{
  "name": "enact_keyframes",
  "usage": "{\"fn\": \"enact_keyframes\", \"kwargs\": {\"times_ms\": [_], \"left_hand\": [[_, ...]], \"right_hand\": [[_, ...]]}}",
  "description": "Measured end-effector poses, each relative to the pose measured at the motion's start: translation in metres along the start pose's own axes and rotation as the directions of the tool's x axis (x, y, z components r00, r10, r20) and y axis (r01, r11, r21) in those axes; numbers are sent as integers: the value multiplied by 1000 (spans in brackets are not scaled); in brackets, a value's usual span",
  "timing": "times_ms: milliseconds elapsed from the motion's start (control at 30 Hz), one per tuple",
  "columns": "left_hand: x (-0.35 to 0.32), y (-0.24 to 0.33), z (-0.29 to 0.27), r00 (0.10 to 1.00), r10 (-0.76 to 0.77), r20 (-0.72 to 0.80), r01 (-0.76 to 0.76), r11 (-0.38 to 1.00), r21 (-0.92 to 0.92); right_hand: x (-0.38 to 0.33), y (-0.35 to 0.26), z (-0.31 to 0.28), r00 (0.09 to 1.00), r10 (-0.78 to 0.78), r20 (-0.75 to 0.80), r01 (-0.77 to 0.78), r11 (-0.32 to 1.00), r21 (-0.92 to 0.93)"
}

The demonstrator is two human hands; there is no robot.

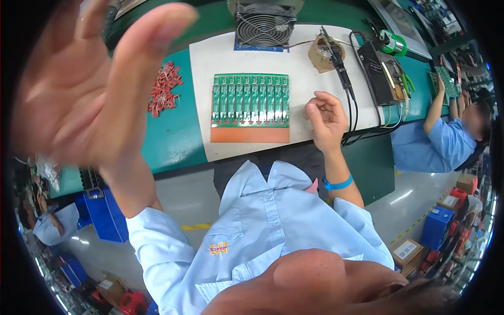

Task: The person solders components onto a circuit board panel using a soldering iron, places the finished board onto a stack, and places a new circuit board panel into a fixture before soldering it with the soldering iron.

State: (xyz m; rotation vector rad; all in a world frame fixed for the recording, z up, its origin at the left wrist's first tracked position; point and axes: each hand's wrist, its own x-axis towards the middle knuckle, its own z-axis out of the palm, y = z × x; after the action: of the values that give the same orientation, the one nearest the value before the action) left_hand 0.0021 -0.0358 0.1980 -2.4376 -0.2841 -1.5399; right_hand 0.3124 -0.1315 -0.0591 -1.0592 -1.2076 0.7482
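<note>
My left hand [100, 89] is raised close to the camera, large and slightly blurred. Its fingers are spread, the thumb stands apart, and the palm shows nothing in it. My right hand [328, 119] rests at the near edge of the white mat, right of the circuit board panel, its fingers loosely curled in with no object visible in them. That green circuit board panel [250, 100], made of several narrow strips side by side, lies on an orange-brown backing board [250, 135]. Neither hand touches it. Small red components with metal leads [165, 89] lie heaped beyond my left thumb.
A fan [265, 29] stands behind the panel. To the right are a soldering iron [338, 60] with its cable, a round brown container [318, 56], a black soldering station [379, 73] and a green solder spool [394, 43]. A co-worker [446, 128] handles boards at far right.
</note>
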Motion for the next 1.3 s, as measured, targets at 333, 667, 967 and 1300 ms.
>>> {"fn": "enact_keyframes", "kwargs": {"times_ms": [333, 667, 967, 1300], "left_hand": [[-196, -11, 122, 844, -536, 15, 534, 839, -107], [-189, -3, 124, 833, -536, 141, 553, 813, -179], [-179, -1, 134, 814, -565, 134, 581, 784, -219], [-187, 1, 133, 772, -596, 219, 634, 748, -198]], "right_hand": [[11, 0, -3, 969, 248, 4, -246, 958, 149], [13, -1, 7, 977, 206, 50, -210, 974, 81], [25, -7, 3, 942, 327, -77, -304, 928, 214], [46, 17, 5, 837, 480, -261, -107, 613, 783]]}}
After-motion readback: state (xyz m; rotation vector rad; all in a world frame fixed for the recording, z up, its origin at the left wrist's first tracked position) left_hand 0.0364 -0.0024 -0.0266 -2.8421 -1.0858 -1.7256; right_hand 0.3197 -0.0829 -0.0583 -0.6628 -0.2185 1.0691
